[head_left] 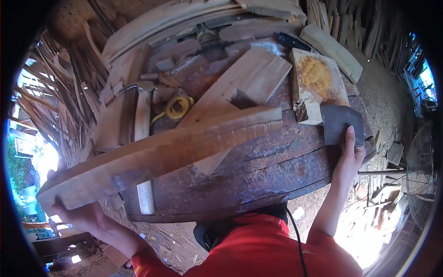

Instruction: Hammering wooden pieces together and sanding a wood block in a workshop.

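A long wooden plank (pixel 157 154) slants across the front of the workbench, its far-right end raised over the other boards. My left hand (pixel 80 216) is closed around the plank's near-left end, with the thumb on its face. In my right hand (pixel 353 154) is a dark grey flat sheet (pixel 340 123), pinched with the thumb on top; whether it is sandpaper or a spreader I cannot tell. Just behind that sheet lies a pale wood block (pixel 297 83) with a yellow-orange paste-like patch (pixel 314 74) on it.
The dark, cracked workbench (pixel 277 159) also carries a hammer (pixel 144 108), a yellow tape measure (pixel 179 107), a notched board (pixel 249 76), and a dark-handled tool (pixel 294 41). Wood offcuts (pixel 60 78) pile up at the left. A fan (pixel 421 161) stands at the right.
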Motion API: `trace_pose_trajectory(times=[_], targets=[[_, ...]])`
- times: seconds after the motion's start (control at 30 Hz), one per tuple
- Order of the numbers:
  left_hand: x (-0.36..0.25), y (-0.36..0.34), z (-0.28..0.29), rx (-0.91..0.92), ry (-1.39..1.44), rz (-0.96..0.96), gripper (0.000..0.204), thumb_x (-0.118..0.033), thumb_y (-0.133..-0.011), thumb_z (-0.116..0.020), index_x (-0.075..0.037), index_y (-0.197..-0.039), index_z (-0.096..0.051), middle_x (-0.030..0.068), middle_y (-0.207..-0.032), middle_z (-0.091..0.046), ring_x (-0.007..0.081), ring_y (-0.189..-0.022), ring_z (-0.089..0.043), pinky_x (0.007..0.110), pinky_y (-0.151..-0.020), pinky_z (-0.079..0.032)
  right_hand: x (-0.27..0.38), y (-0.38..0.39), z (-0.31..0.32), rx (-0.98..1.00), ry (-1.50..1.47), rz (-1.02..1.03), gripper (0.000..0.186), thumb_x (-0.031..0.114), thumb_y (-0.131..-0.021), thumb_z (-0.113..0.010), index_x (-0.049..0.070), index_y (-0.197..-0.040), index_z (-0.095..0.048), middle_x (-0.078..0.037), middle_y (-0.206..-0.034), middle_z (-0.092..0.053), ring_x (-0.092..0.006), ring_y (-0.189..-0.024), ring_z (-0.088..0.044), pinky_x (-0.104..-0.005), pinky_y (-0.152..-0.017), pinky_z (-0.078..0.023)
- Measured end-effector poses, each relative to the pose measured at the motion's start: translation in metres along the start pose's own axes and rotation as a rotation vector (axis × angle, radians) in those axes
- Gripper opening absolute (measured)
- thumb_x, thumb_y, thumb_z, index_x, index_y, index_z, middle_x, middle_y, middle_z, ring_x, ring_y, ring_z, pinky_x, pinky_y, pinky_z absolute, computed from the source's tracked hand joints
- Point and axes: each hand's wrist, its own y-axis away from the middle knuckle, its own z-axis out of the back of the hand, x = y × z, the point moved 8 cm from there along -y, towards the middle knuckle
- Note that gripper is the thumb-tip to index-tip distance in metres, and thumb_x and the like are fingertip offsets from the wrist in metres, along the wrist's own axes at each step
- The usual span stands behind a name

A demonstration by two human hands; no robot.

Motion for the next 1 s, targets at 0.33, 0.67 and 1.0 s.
trace_pose_trajectory(times=[0.33,0.67,1.0], targets=[[-0.026,0.013,-0.072,0.112,0.201,-0.060,0.082,-0.051,-0.095,-0.081,-0.012,-0.159,-0.047,0.0273,-0.160,-0.052,0.0494,-0.137,-0.061,0.068,-0.121,-0.045,0.012,-0.001,-0.008,0.126,-0.166,0.198,0.034,0.030,-0.113,-0.069,0.000,-0.122,-0.080,-0.002,-0.109,-0.078,-0.0072,-0.096,-0.066,-0.0259,-0.086,-0.052],[-0.004,0.032,-0.191,0.435,0.061,-0.314,0.061,-0.015,-0.095,-0.083,0.001,-0.146,-0.054,0.0183,-0.144,-0.068,0.0282,-0.135,-0.064,0.042,-0.119,-0.048,0.145,0.036,-0.075,0.481,-0.006,0.838,0.039,0.003,-0.109,-0.055,-0.003,-0.146,-0.066,-0.020,-0.149,-0.069,-0.0322,-0.143,-0.063,-0.0403,-0.119,-0.048],[0.051,0.098,-0.171,0.664,-0.192,0.154,0.068,-0.017,-0.087,-0.090,0.006,-0.145,-0.061,0.0146,-0.131,-0.073,0.0238,-0.125,-0.071,0.039,-0.107,-0.058,0.201,0.099,-0.192,0.950,0.025,1.287,0.047,-0.001,-0.102,-0.058,0.000,-0.148,-0.064,-0.021,-0.156,-0.062,-0.0393,-0.146,-0.058,-0.0457,-0.125,-0.045]])
